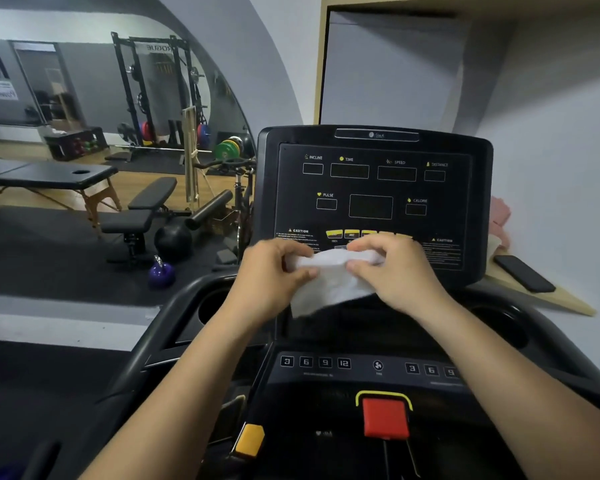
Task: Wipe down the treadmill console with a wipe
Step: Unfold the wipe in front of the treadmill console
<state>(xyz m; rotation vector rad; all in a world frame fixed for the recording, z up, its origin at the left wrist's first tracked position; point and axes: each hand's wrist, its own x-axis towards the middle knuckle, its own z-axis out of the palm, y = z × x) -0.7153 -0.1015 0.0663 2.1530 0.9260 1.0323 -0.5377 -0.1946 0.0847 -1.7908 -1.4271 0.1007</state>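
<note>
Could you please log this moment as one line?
both hands: left hand, right hand grip wipe | console: untouched

A single head-worn view is given, aimed forward and downward at the treadmill console (374, 188) from close range; the hands (271, 275) are seen just before the console's lower edge.

A black phone (523, 273) lies on a wooden board (561, 299); purple kettlebell (161, 273) on floor.

Two hands (271, 275) (395, 271), one wipe (329, 285), one console (374, 188).
</note>
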